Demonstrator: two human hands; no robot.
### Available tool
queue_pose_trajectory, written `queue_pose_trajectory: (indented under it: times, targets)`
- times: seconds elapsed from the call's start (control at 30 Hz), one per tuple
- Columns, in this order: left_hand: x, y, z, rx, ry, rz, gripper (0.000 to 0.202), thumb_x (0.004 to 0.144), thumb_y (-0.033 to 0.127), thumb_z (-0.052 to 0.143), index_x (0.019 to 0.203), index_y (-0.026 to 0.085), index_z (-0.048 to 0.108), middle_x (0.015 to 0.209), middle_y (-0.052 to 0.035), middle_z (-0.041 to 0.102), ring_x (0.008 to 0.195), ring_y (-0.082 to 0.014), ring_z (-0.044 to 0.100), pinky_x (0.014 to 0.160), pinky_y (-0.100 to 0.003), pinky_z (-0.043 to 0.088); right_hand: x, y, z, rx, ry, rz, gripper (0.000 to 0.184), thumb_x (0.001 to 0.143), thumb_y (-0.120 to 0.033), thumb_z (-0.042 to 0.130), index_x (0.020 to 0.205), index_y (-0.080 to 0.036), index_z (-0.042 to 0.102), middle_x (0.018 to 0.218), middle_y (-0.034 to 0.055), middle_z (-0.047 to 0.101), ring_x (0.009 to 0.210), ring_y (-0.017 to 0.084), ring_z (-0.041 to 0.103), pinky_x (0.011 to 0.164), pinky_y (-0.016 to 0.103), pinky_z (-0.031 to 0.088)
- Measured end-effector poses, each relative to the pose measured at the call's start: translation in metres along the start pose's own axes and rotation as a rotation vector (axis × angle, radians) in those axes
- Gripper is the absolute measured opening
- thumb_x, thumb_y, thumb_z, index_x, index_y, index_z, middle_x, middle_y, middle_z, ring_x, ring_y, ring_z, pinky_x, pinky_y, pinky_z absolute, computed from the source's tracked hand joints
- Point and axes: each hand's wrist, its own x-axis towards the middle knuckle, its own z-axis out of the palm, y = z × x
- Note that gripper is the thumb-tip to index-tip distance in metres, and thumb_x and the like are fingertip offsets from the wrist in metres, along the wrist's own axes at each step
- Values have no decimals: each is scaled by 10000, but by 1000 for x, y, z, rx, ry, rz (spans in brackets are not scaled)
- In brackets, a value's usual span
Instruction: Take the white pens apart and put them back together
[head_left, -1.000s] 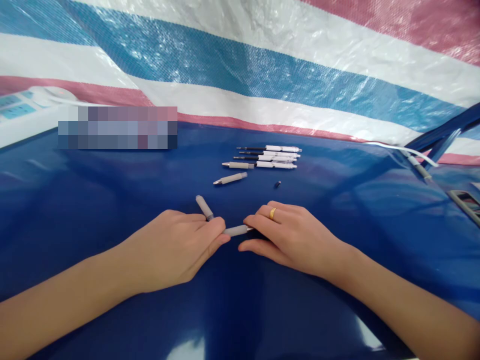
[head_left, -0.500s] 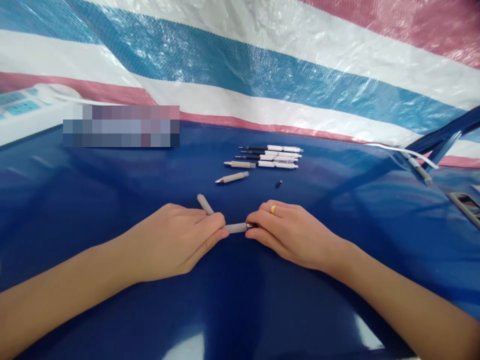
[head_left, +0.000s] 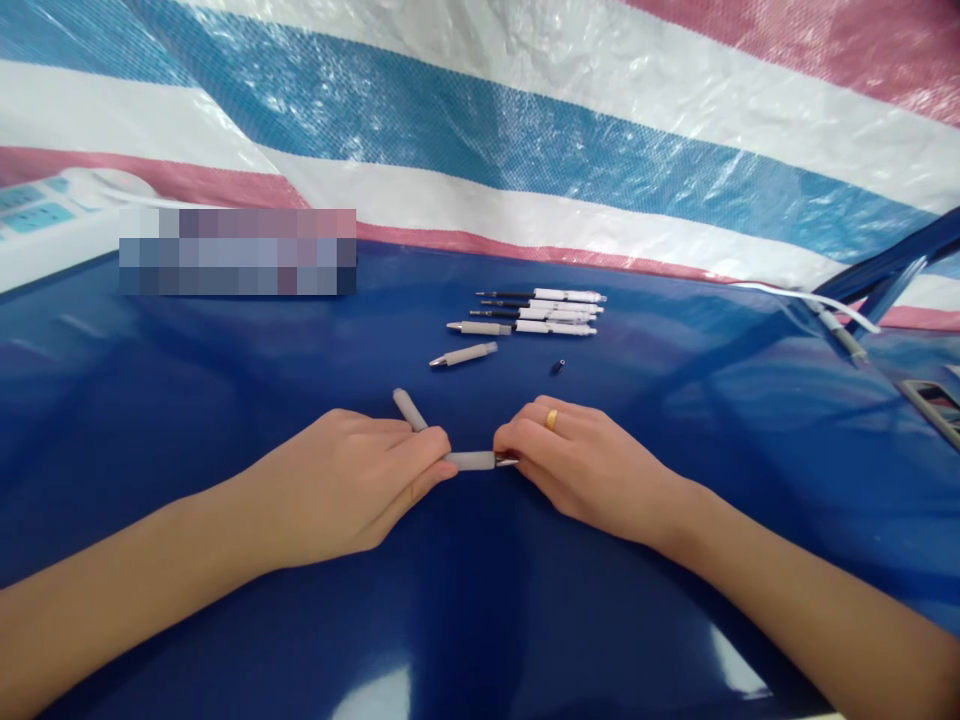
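Note:
My left hand [head_left: 375, 480] is closed around a grey pen barrel [head_left: 474, 461], which points right and ends in a shiny metal pen tip [head_left: 507, 461]. Another grey piece [head_left: 409, 409], rounded at its end, juts out beyond the knuckles of the same hand; whether it is gripped or lies on the table is hidden. My right hand [head_left: 585, 465], with a gold ring, has its fingers curled closed at the metal tip. Further off lie a grey pen front section [head_left: 463, 355], a similar section [head_left: 484, 328] and a small dark part [head_left: 558, 367].
Several white pen bodies [head_left: 566, 310] with dark refills lie in a row on the glossy blue table [head_left: 465, 600]. A pixelated block [head_left: 238, 252] and a white power strip [head_left: 52, 225] are at the back left. Striped sheeting [head_left: 480, 110] hangs behind; a blue metal bar [head_left: 896, 255] stands right.
My right fingers have shifted their hold, so more of the metal tip shows in front of them. My left hand has stayed nearly still with the barrel.

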Motion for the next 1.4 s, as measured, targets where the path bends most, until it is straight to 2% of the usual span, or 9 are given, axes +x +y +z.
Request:
queue_pose_trajectory:
  times: [0.1,0.23,0.33,0.6,0.77,0.87,1.03,1.17,1.4]
  targets:
    - [0,1,1,7,23,-1,372,1020,292,267,785,178,532,578,11,552,472,-162,566,447,-280,391,0,0,0,22,41,-13,129,974,-214,471,994,-145,578,851,38,603,761,157,556,709,273,442]
    - [-1,1,1,11,30,-13,370,1022,302,269,786,182,527,591,10,560,489,-162,578,457,-282,388,0,-1,-1,52,49,-12,260,990,-350,460,993,-133,603,831,46,615,754,163,557,708,281,452]
    - [0,1,0,0,17,-21,372,1024,306,263,788,186,525,590,14,559,487,-160,572,457,-281,380,1,-1,-1,43,77,-29,286,1014,-303,399,960,-126,618,796,48,616,715,156,542,694,280,454]
    - [0,0,-2,-64,-16,-39,374,1019,286,248,770,181,507,587,19,530,477,-146,537,465,-279,351,-1,-2,2,26,220,-84,154,974,-164,477,950,-125,624,826,57,648,738,150,530,710,281,469]
    - [2,0,-9,-196,-42,-108,377,1014,253,251,706,188,458,576,41,494,469,-112,495,476,-257,339,-6,0,-4,-86,316,-125,174,933,-67,486,978,-154,630,899,56,654,771,151,527,702,278,472]
    - [4,0,-11,-256,-48,-138,375,1018,263,254,708,191,453,566,50,487,463,-101,480,478,-245,329,-7,2,-5,-97,325,-46,190,941,-89,480,999,-184,634,916,53,659,791,152,556,731,283,490]
    - [1,-1,-7,-139,-65,-58,385,1024,311,235,782,188,508,615,15,552,504,-137,530,500,-265,352,-4,7,1,-38,385,180,179,959,-208,514,1077,-219,648,931,51,665,812,152,617,764,279,527]
    - [-1,-2,-5,-107,-62,-41,390,1028,315,230,843,186,548,655,-5,606,544,-161,582,523,-275,384,-2,12,-2,-50,455,271,234,941,-173,523,1132,-226,647,909,51,652,810,166,629,769,300,535]
    - [-3,-2,-4,-60,19,-3,309,1023,315,304,965,183,577,755,-3,676,587,-159,626,525,-271,394,1,17,-15,4,566,402,158,876,-121,565,977,-191,665,761,29,618,664,155,587,643,291,511]
